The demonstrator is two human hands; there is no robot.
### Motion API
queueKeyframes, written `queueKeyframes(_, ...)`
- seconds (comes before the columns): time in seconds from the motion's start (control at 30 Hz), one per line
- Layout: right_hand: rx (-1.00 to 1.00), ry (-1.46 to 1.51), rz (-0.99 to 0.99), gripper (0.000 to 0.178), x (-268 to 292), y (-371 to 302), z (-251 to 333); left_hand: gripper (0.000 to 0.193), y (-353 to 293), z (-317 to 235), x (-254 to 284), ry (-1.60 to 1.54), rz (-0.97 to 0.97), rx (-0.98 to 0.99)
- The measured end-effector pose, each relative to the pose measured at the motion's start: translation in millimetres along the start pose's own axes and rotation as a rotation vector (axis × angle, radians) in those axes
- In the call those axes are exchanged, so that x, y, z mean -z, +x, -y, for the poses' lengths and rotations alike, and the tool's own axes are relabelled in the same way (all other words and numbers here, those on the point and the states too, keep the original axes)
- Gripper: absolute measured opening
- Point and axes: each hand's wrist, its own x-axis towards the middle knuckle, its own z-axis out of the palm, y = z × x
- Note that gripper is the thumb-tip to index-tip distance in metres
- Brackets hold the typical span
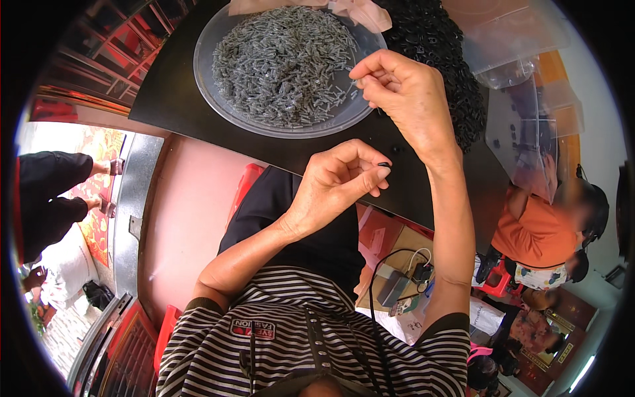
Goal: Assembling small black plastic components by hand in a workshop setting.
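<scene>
A small black plastic piece [383, 165] is pinched between the thumb and forefinger of my left hand [334, 182], just off the table's near edge. My right hand [410, 96] is over the right rim of a round clear plastic tray [264, 130], its thumb and forefinger closed on what looks like a small metal spring. Grey coil springs [281, 66] lie heaped in the tray, a few of them loose beneath those fingertips. Behind my right hand a large heap of black plastic pieces [430, 46] spreads over the dark table.
The dark table [264, 147] has a curved near edge in front of my lap. Clear plastic bins [522, 139] stand to the right. Beyond them sits a person in orange [542, 228]. A black cable [374, 284] hangs beside my right arm. Another person's legs [56, 192] show at far left.
</scene>
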Motion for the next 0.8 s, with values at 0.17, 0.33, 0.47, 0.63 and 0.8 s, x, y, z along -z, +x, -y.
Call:
queueKeyframes(0.17,0.105,-0.362,-0.062,0.011,-2,6,2,0.01,0,0,0,-0.007,-0.003,0.002)
queueKeyframes(0.33,0.03,0.129,-0.068,0.016,2,2,-9,0.011,-1,0,0,-0.008,-0.012,0.002)
queueKeyframes(0.47,-0.058,0.361,-0.001,0.018,15,-10,-5,0.01,-1,0,-1,-0.01,-0.014,0.01)
queueKeyframes(0.63,-0.134,0.489,-0.038,0.017,27,-37,-4,0.015,-1,0,1,-0.012,-0.052,-0.009)
queueKeyframes(0.8,-0.168,0.628,-0.142,0.014,17,-83,-9,0.02,1,-3,-2,-0.092,-0.08,0.022)
